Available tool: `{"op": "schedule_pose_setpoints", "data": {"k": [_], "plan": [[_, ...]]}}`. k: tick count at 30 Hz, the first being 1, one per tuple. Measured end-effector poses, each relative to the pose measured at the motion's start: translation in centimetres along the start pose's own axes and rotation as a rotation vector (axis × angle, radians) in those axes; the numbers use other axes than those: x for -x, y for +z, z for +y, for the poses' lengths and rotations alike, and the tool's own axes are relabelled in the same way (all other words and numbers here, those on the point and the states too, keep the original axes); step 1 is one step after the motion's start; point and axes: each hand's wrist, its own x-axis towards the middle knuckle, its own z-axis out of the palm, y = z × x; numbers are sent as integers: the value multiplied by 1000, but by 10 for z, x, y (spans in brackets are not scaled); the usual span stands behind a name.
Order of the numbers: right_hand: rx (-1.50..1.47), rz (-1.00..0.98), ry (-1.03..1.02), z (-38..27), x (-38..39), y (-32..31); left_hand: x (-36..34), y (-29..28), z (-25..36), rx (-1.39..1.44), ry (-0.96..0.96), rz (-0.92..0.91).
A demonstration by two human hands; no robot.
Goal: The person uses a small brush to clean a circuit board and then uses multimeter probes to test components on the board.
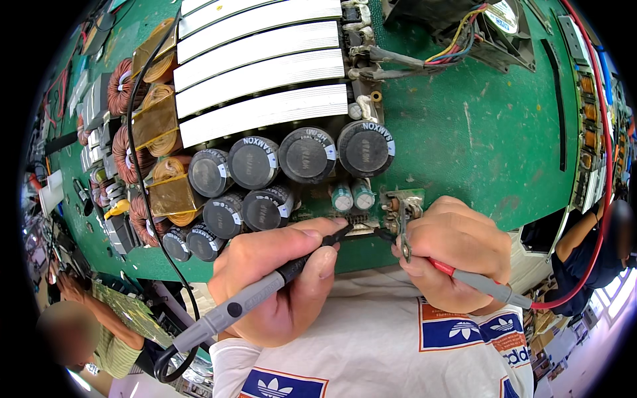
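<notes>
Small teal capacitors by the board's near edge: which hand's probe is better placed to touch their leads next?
Likely left. The left hand holds the black probe, its tip just below the teal capacitors; the right hand with its red probe sits further aside.

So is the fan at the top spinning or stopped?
Cannot tell. Only part of the fan shows at the top edge, its blades hidden; one still picture cannot show spinning. Its coloured wires lie on the green board.

Bright even light, sharp centre, strong fisheye bend + black vignette at edges, bg ppl blurred.
</notes>
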Motion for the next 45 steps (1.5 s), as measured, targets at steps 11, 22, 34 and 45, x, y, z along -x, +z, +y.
{"op": "schedule_pose_setpoints", "data": {"k": [11, 22, 34, 45], "plan": [[63, -46, 20, -6, -2, -4, 5, 6, -6, -55, 3, 108], [106, 77, 35, -12, 5, 5, -6, -1, 10, -252, -11, -26], [103, 80, 80, -18, 8, 6, -6, -3, 11, -215, 26, -41], [57, 132, -68, -9, 6, 8, -3, 8, 17, -129, -29, 67]]}}
